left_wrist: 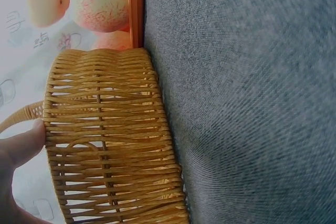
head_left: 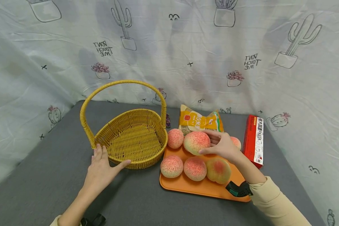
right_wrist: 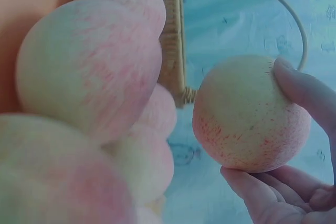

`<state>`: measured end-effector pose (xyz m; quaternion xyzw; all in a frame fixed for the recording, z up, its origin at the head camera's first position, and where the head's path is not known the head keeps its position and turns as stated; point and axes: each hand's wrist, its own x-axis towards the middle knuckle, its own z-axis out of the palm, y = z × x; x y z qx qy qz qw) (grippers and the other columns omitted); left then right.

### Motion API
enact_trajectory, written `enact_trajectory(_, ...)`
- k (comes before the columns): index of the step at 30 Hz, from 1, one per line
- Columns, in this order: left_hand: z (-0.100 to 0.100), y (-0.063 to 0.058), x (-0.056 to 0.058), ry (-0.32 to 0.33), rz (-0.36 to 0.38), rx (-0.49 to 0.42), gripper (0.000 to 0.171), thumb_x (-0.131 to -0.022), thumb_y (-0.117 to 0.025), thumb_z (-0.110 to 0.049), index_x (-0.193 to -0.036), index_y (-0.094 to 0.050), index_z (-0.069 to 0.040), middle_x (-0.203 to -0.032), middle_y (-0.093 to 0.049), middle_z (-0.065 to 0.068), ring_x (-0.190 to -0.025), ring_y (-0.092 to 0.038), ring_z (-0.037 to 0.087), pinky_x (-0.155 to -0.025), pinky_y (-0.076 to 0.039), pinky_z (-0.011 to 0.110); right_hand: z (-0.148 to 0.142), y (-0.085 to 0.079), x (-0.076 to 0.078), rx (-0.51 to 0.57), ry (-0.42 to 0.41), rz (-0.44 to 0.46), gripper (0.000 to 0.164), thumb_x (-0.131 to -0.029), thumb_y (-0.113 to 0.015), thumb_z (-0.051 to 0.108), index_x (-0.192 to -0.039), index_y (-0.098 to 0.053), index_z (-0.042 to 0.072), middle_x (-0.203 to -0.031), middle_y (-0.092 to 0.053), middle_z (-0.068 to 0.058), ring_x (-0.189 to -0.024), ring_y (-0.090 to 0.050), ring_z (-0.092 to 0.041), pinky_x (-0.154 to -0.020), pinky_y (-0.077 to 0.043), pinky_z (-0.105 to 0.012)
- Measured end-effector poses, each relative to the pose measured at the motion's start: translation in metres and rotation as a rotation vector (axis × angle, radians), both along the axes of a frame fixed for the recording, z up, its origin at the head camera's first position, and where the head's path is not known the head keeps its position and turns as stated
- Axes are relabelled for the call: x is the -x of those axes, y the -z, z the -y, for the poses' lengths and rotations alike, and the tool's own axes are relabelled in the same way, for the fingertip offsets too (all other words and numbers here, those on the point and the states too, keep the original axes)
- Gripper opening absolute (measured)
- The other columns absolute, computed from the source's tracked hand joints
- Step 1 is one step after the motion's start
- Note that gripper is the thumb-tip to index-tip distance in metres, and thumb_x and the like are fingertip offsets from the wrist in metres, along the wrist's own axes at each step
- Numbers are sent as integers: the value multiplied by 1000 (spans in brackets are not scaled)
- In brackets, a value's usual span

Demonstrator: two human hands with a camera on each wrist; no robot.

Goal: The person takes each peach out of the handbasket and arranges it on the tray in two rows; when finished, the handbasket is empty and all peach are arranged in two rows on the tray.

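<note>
My right hand (head_left: 223, 146) holds a pink-and-cream peach (head_left: 197, 142) between thumb and fingers. In the right wrist view this held peach (right_wrist: 249, 116) is raised apart from the others, thumb on top and fingers beneath. Several more peaches (head_left: 171, 166) sit on an orange tray (head_left: 186, 187), one of them yellower with a red blush (head_left: 219, 169). At the near left of a yellow wicker basket (head_left: 149, 162), my left hand (head_left: 100, 172) touches the rim with extended fingers and a spread thumb. The left wrist view shows that thumb (left_wrist: 29, 142) against the basket's rim. Inside, the basket's woven floor is bare.
Behind the tray lies an orange-yellow food bag (head_left: 200, 121). A red-and-white pasta box (head_left: 254, 141) stands right of the tray. The basket's tall arched handle (head_left: 127, 81) rises on the left. A cactus-print cloth (head_left: 169, 56) hangs behind the grey table (head_left: 141, 201).
</note>
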<state>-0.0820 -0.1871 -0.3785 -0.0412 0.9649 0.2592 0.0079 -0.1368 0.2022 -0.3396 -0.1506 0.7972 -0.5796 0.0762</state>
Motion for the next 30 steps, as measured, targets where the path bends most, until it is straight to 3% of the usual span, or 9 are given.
enact_trajectory(5, 0, 1, 0, -1, -10, -6, 120, -85, -60, -67, -145, -3, 20, -151, 12, 38, -134, -5, 62, -103, -20, 70, -19, 3, -9, -20, 98, 24, 75, -76, -83, 7, -141, -47, -5, -134, -55, -25, -117, -60, -27, -87, -53, -27)
enact_trajectory(11, 0, 2, -1, -3, -11, -8, 120, -85, -59, -67, -146, -3, 20, -151, 11, 38, -134, -5, 62, -103, -20, 70, -39, 6, -17, -48, 179, 31, 77, -78, -81, 9, -142, -43, -8, -134, -53, -28, -109, -62, -10, -85, -51, -21)
enact_trajectory(19, 0, 2, -1, -2, -22, -8, 120, -85, -60, -66, -146, -3, 20, -151, 11, 38, -135, -5, 61, -103, -20, 69, -63, 12, -26, -35, 218, 25, 74, -80, -79, 7, -142, -42, -10, -139, -47, -30, -102, -59, 6, -83, -51, -20)
enact_trajectory(30, 0, 1, 0, -4, -29, -3, 120, -85, -60, -66, -146, -4, 20, -151, 11, 38, -134, -6, 62, -103, -21, 69, -89, 16, -33, -118, 286, 19, 75, -81, -80, 10, -140, -41, -11, -138, -49, -28, -100, -55, 14, -81, -51, -16)
